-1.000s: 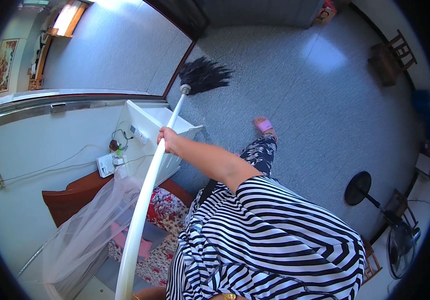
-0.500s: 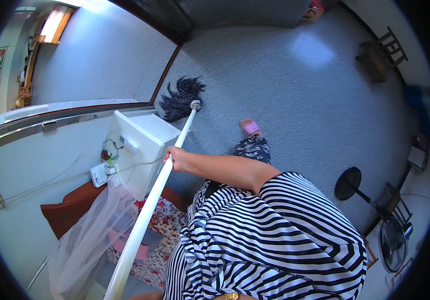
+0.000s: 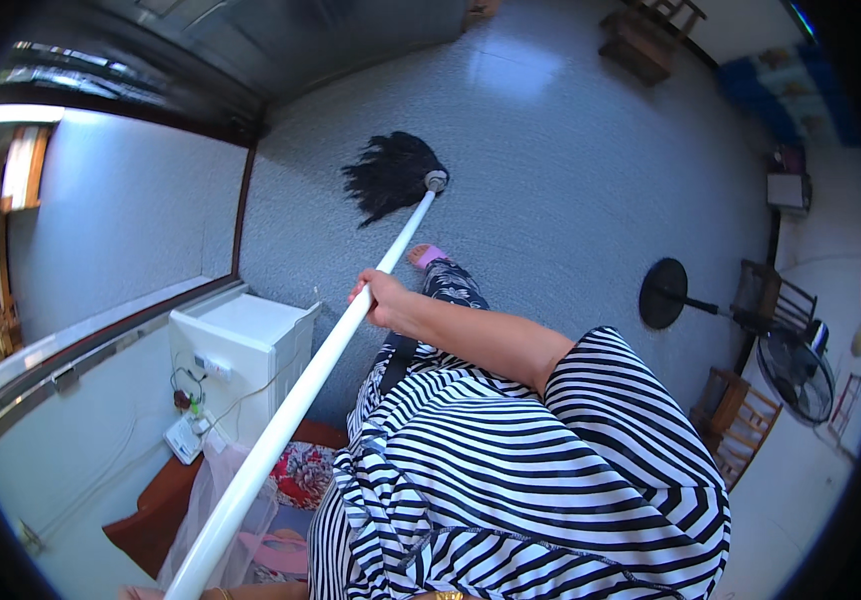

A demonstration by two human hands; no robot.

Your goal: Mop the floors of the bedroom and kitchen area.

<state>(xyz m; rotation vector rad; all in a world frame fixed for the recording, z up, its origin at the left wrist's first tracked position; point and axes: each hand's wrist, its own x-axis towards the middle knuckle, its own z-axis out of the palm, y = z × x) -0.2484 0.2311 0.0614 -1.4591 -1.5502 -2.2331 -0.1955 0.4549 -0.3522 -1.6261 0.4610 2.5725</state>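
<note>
my right hand point(image 3: 378, 297) is wrapped around the white mop handle point(image 3: 308, 390), partway along its length. my left hand point(image 3: 140, 594) is mostly cut off at the lower edge, beside the handle; can't tell its grip. black mop head point(image 3: 390, 175) is splayed on the gray floor point(image 3: 550, 180), just past my pink slipper point(image 3: 430, 254). white cabinet point(image 3: 235, 325) sits left of the handle.

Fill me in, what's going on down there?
The person's right grip is closed around a white-handled string mop; the left grip barely shows at the lower edge, its hold unclear. The mop's dark strands lie spread on the gray floor, ahead of a pink slide sandal.
</note>
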